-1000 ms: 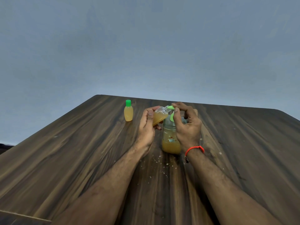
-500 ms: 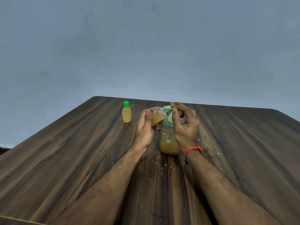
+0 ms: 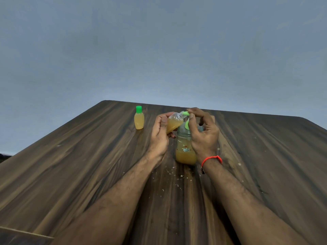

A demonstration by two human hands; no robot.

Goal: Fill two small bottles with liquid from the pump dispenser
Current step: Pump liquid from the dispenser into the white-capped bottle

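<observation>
Gripping light, slick small bottle (image 3: 174,123) at its belly with left hand (image 3: 160,134); right hand (image 3: 203,131) pinching pump nozzle (image 3: 185,113) just above.

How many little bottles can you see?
2. One capped small bottle stands upright on the table, left of the hands. The other small bottle is tilted in the left hand, its mouth at the pump dispenser spout.

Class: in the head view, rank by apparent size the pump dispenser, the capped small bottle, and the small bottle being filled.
1. pump dispenser, plainly largest.
2 and 3. capped small bottle and small bottle being filled: they look alike, and the left hand partly hides the latter, so unranked.
</observation>
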